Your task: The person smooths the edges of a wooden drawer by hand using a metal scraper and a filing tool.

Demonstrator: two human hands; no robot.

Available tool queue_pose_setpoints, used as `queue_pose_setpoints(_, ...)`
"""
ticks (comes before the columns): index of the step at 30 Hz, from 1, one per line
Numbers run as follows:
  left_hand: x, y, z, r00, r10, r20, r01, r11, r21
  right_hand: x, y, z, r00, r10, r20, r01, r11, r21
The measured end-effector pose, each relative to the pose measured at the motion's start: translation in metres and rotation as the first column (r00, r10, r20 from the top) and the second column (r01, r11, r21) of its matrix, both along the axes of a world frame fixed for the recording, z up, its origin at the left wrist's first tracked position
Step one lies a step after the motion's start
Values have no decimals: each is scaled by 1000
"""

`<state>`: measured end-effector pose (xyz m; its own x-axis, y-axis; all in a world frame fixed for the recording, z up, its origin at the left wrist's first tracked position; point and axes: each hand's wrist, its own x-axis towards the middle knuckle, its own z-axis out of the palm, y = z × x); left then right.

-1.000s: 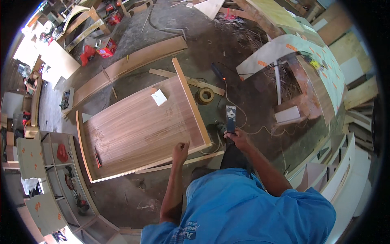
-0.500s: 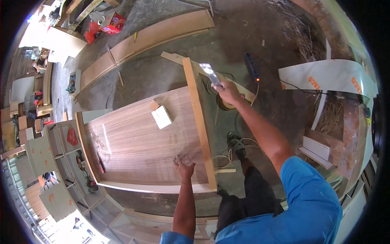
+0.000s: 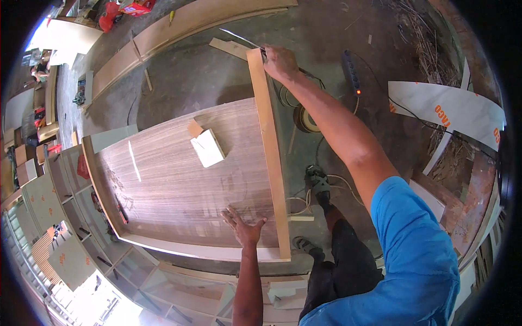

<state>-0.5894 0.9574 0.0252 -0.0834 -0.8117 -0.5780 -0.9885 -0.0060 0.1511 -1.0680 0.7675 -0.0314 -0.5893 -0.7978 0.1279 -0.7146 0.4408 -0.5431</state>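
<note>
My right hand (image 3: 280,65) grips a flat scraper-like tool (image 3: 237,37), its thin metal blade seen nearly edge-on, at the far end of the wooden edge strip (image 3: 269,152). This strip runs along the right side of a large wood-grain panel (image 3: 168,190). My left hand (image 3: 244,228) is spread, fingertips on the panel near its near right corner. A white square piece (image 3: 207,150) with a small brown block (image 3: 195,129) lies on the panel, and a dark red-handled tool (image 3: 122,213) lies by its left edge.
A power strip (image 3: 352,73), tape roll (image 3: 306,120) and cables lie right of the panel near my feet. Long boards (image 3: 157,38) lie beyond it, white shelving (image 3: 76,217) at left, a curved offcut (image 3: 435,106) at right. Another person (image 3: 39,73) is far left.
My right hand has moved forward with the tool to the strip's far end, tilting the blade. My left hand has reached forward onto the panel with fingers spread.
</note>
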Motion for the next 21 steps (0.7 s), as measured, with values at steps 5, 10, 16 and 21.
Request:
queue_pose_setpoints(5, 4, -6, 3, 999, 16, -38, -17, 1000, -18, 5, 15, -6, 991, 85, -100, -73, 990, 117)
queue_pose_setpoints(10, 3, -6, 5, 1000, 17, 25, -17, 1000, 5, -17, 3, 12, 983, 49, -179, -59, 997, -51)
queue_pose_setpoints(16, 2, -8, 12, 998, -59, 28, 57, 996, 69, 0, 4, 9, 987, 20, -162, -31, 997, -64)
queue_pose_setpoints(21, 17, -4, 1, 988, -156, 14, 156, 987, -31, 15, 29, 9, 980, 139, -142, -137, 990, 27)
